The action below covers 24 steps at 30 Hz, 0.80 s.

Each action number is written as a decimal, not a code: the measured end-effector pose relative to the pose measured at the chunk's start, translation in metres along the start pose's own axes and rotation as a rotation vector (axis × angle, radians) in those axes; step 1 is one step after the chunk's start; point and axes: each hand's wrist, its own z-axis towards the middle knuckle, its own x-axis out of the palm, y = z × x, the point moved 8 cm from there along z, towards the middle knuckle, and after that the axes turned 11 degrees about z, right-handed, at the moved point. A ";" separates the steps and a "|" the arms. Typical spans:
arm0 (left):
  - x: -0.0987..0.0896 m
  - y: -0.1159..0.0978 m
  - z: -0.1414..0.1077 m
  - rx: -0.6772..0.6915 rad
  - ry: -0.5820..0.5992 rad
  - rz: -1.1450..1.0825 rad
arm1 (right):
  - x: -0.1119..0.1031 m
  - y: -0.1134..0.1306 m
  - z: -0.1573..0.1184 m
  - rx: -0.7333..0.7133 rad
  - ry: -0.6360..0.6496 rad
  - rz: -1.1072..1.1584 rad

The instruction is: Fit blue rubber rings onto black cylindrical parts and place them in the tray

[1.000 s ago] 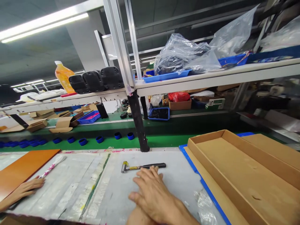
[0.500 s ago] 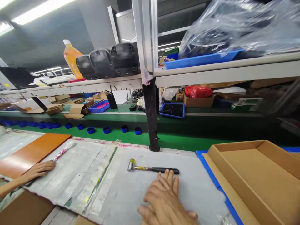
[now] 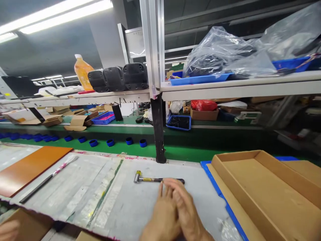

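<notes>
My left hand (image 3: 162,214) and my right hand (image 3: 184,207) are side by side over the grey work mat, touching each other. The fingers of both are stretched out, with no object visible in them. A small hammer (image 3: 147,179) lies flat just beyond the fingertips. It has a metal head with a yellow face and a black grip. The fingertips of my right hand overlap part of the grip in view; whether they touch it I cannot tell.
A brush (image 3: 52,175) and an orange board (image 3: 35,169) lie at the left. A co-worker's blurred hand (image 3: 8,229) shows at the lower left. Cardboard trays (image 3: 253,167) occupy the right. Behind a black post (image 3: 158,134), blue rings (image 3: 110,143) line a green conveyor.
My hands, earlier stacked one over the other, are now side by side. The co-worker's hand has left the brush and dropped to the lower left corner. The view has shifted slightly.
</notes>
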 end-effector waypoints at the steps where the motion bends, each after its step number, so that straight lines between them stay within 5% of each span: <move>1: -0.007 -0.001 0.000 0.005 0.010 0.006 | -0.017 -0.002 0.001 0.055 -0.064 0.089; 3: -0.031 0.003 -0.001 -0.025 -0.066 0.013 | -0.044 -0.013 -0.002 0.191 -0.186 0.219; 5: -0.062 0.016 -0.006 -0.108 -0.261 -0.011 | -0.056 -0.025 -0.007 0.273 -0.226 0.203; 7: -0.089 0.034 -0.019 -0.200 -0.464 -0.058 | -0.049 -0.026 -0.008 0.256 -0.124 0.063; 9: -0.105 0.055 -0.036 -0.293 -0.614 -0.090 | -0.023 -0.017 -0.007 0.185 0.109 -0.153; 13: -0.108 0.092 -0.070 -0.425 -0.738 -0.110 | 0.038 0.019 -0.005 0.045 0.605 -0.491; 15: -0.103 0.105 -0.082 -0.464 -0.772 -0.113 | 0.050 0.039 0.002 -0.062 0.612 -0.562; 18: -0.098 0.118 -0.090 -0.513 -0.808 -0.132 | 0.056 0.043 0.003 -0.204 0.432 -0.621; 20: -0.095 0.121 -0.089 -0.532 -0.806 -0.144 | 0.065 0.022 -0.009 -0.238 0.386 -0.653; 24: -0.093 0.123 -0.084 -0.521 -0.775 -0.154 | 0.087 -0.028 -0.028 -0.100 0.545 -0.708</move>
